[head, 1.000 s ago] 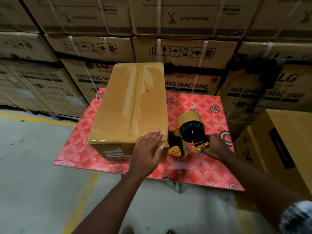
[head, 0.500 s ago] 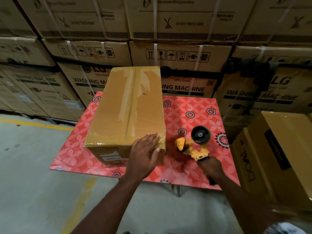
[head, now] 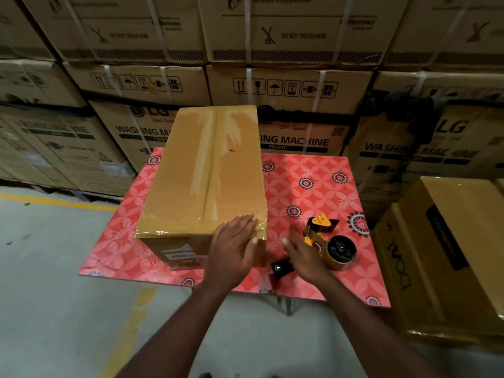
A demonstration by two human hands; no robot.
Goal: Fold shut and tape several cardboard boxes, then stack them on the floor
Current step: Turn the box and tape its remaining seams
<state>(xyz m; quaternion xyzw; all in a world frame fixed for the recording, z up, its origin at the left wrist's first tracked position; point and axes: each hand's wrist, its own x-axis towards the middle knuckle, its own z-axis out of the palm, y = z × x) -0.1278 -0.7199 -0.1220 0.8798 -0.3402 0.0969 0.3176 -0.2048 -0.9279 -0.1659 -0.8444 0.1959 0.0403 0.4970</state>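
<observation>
A long cardboard box [head: 207, 170], closed and taped along its top seam, lies on the red flowered table [head: 313, 192]. My left hand [head: 234, 246] presses flat on the box's near right corner, fingers straight over the tape. The yellow and black tape dispenser [head: 330, 241] lies on its side on the table to the right of the box. My right hand [head: 302, 255] hovers over the dispenser's handle with fingers spread and holds nothing.
Stacked washing machine cartons [head: 294, 85] form a wall behind the table. More brown boxes [head: 441, 252] stand on the floor at the right. Grey concrete floor [head: 54, 268] with a yellow line lies to the left and in front.
My right hand set the tape dispenser down on the table and let go of it. My left hand stayed on the box corner.
</observation>
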